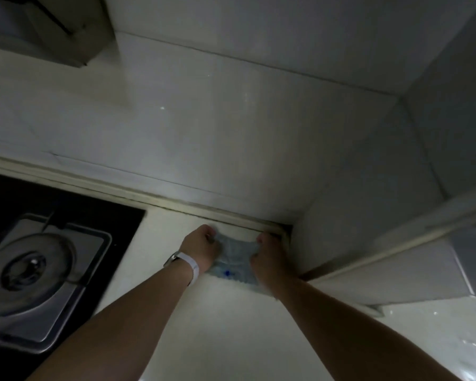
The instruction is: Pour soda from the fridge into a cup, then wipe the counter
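Note:
A pale blue-grey cloth (232, 259) with a small blue mark lies stretched on the white counter (226, 325) at the back corner, against the wall strip. My left hand (201, 247), with a white band on the wrist, grips the cloth's left edge with curled fingers. My right hand (267, 257) grips the cloth's right edge the same way. Both arms reach forward from the bottom of the view. No soda or cup is in sight.
A black gas hob (66, 215) with a steel burner plate (39, 273) lies at the left. White tiled walls (231, 133) meet in a corner just behind the cloth. A range hood (47, 26) hangs at the top left. The room is dim.

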The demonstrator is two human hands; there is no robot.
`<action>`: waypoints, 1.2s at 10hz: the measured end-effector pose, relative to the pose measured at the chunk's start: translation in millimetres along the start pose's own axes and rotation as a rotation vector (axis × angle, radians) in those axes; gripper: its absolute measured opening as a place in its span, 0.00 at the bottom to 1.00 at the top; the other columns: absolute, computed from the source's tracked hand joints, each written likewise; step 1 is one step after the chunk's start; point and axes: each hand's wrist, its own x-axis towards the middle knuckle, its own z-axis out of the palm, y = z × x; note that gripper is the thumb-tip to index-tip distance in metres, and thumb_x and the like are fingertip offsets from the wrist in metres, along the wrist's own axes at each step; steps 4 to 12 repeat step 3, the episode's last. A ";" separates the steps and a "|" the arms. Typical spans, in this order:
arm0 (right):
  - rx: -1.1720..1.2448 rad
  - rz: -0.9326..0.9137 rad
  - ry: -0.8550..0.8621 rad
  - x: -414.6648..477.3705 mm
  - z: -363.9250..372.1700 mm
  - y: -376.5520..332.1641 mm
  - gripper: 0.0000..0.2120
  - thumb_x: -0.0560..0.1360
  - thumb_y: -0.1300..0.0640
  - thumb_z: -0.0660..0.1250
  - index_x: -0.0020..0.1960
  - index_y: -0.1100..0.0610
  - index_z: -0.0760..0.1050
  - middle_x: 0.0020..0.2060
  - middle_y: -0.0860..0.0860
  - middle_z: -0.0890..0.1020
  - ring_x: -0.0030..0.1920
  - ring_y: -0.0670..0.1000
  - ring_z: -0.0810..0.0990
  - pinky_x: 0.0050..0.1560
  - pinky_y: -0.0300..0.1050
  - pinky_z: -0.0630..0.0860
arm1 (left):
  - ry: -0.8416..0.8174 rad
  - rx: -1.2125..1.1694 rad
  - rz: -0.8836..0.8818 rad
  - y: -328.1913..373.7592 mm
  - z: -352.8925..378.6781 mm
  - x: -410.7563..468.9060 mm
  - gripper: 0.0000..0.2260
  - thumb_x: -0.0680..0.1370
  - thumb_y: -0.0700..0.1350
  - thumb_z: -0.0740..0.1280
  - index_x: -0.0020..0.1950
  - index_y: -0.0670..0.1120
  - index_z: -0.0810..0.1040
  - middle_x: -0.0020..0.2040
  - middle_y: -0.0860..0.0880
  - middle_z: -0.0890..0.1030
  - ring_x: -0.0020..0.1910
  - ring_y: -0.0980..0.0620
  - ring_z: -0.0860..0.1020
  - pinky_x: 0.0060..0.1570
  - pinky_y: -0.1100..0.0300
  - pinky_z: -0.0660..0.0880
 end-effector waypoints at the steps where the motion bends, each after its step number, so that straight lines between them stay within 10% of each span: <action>1: -0.158 -0.068 0.008 7.2 6.1 6.9 0.12 0.73 0.64 0.65 0.55 0.58 0.74 0.58 0.55 0.72 0.57 0.53 0.74 0.57 0.43 0.74 | -0.018 0.131 0.059 -6.7 6.7 9.0 0.09 0.77 0.41 0.62 0.55 0.47 0.76 0.52 0.45 0.81 0.44 0.51 0.75 0.41 0.62 0.69; 3: -0.467 -0.138 -0.020 0.4 4.5 3.0 0.19 0.79 0.57 0.62 0.68 0.61 0.67 0.66 0.58 0.68 0.66 0.56 0.69 0.66 0.45 0.69 | 0.059 0.130 0.072 -11.0 7.8 3.2 0.17 0.76 0.44 0.64 0.65 0.46 0.73 0.61 0.43 0.75 0.57 0.42 0.77 0.55 0.54 0.75; 12: -0.467 -0.138 -0.020 0.4 4.5 3.0 0.19 0.79 0.57 0.62 0.68 0.61 0.67 0.66 0.58 0.68 0.66 0.56 0.69 0.66 0.45 0.69 | 0.059 0.130 0.072 -11.0 7.8 3.2 0.17 0.76 0.44 0.64 0.65 0.46 0.73 0.61 0.43 0.75 0.57 0.42 0.77 0.55 0.54 0.75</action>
